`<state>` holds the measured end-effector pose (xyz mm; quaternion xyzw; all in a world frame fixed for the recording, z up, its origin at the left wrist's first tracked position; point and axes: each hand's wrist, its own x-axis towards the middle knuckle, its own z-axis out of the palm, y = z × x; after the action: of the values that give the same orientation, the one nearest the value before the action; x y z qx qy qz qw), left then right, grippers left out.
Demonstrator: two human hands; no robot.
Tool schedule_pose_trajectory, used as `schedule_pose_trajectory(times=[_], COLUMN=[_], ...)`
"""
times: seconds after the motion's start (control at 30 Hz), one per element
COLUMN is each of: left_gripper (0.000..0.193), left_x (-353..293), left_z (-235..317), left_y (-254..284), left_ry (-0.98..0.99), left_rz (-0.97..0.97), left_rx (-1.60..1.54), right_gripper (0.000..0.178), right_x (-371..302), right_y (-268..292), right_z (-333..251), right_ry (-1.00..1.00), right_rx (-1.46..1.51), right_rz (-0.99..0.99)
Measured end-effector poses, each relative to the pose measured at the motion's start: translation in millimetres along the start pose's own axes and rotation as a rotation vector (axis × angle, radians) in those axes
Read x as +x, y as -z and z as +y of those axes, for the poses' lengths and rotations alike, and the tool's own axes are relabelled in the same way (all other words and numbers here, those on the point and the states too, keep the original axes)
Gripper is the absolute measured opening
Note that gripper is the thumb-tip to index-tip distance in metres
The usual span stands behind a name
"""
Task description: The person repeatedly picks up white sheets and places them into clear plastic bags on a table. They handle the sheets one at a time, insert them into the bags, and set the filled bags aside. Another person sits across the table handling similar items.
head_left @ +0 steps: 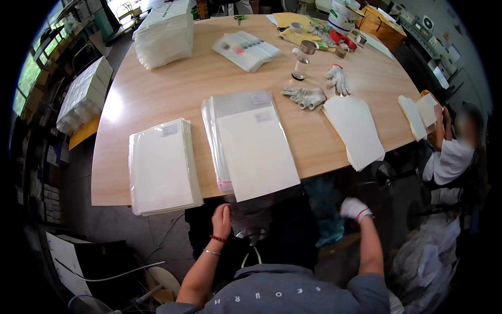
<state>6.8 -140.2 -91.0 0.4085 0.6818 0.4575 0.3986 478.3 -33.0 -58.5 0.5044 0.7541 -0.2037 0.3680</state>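
My left hand [221,222], bare with a red bead bracelet, is at the table's front edge with its fingers closed. Whether anything is between them is hidden. Just beyond it lies a stack of clear plastic sleeves [210,131], with a white paper sheet [259,157] over or in the top one. My right hand [355,209], in a white glove, hangs off the table's front edge, away from the papers; its fingers are blurred. To the left rests a pile of sleeved white sheets [162,170]. A fanned stack of white paper [356,131] lies to the right.
Two work gloves [305,97] and a lidded clear jar [301,65] stand beyond the papers. Bagged stacks [163,39] and a printed plastic packet [246,51] lie farther back. Tape, tools and a white bucket [344,15] crowd the far right. Another person [455,149] handles paper at right.
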Motion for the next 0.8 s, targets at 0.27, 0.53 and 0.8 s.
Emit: schedule_pose_trajectory(times=[0.27,0.53,0.8], left_gripper=[0.033,0.015,0.024], left_x=[20.6,42.5,23.8], left_z=[30.9,39.3,36.4], left_y=[3.9,2.7,-5.8], left_ry=[-0.892,-0.505,0.377], left_rz=[0.06,-0.069,-0.048], left_rx=[0.819,0.65,-0.299], right_gripper=[0.031,0.02,0.027], right_x=[29.6,37.4,33.7], right_y=[80.9,116.7,107.8], right_z=[-123.3,-129.6,-151.2], right_ry=[0.465,0.374,0.066], right_rx=[0.803,0.485,0.869], right_rz=[0.865,0.886,0.796])
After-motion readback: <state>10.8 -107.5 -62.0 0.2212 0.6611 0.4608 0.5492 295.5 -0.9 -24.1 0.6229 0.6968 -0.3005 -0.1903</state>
